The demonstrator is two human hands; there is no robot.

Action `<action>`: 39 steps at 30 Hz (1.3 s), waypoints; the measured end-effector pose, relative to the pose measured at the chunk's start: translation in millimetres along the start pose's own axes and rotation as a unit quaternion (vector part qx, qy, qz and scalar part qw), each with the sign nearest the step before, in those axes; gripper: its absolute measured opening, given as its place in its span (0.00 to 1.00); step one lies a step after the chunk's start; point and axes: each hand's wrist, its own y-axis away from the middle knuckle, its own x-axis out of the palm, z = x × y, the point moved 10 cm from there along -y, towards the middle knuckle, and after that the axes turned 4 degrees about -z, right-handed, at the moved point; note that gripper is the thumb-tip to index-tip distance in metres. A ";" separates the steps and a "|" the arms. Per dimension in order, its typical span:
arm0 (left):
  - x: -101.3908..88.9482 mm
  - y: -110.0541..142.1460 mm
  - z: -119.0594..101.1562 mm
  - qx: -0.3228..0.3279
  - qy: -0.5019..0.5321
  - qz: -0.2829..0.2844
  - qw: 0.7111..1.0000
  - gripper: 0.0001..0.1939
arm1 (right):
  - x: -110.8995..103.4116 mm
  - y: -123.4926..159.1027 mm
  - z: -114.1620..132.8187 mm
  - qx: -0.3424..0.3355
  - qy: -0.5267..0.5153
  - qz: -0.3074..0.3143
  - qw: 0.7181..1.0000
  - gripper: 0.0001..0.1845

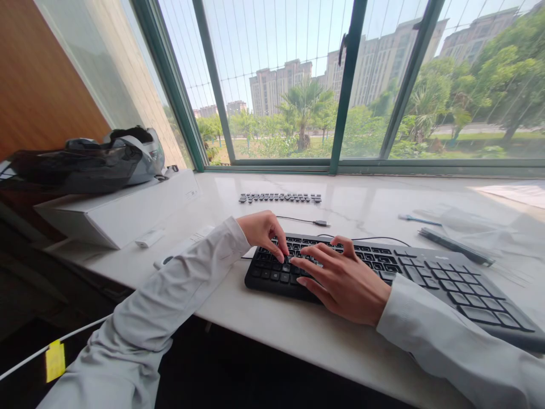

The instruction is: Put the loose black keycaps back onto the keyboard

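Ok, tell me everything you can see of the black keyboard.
The black keyboard is long and looks plastic, with a number pad at its right end. Dark keycaps sit at its lower left corner, while many positions in the upper rows look like bare frames. It lies on the white counter, its right end nearer the camera. The left grip reaches down to its left part; the right grip, fingers spread, covers keys beside that. Whether either presses is unclear.
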 end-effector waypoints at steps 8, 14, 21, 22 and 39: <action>0.8 0.4 -3.3 0.016 0.003 0.006 1.000 0.12 | 1.2 0.0 0.5 -0.001 -0.004 0.004 1.000 0.17; 2.0 0.0 -8.2 -0.003 -0.005 0.008 1.000 0.11 | 3.0 -0.1 0.4 0.001 -0.006 0.016 1.000 0.18; 5.4 -2.1 0.6 -0.045 0.009 0.003 0.999 0.12 | 6.9 0.0 -1.6 0.012 -0.009 0.036 0.999 0.20; 6.3 -2.5 4.1 -0.053 0.019 0.002 0.998 0.12 | 7.0 -0.1 -1.8 0.013 -0.010 0.037 0.999 0.20; 22.6 -10.7 34.4 -0.162 0.094 0.079 0.979 0.20 | 3.5 -5.3 -2.0 0.014 -0.031 0.022 0.999 0.18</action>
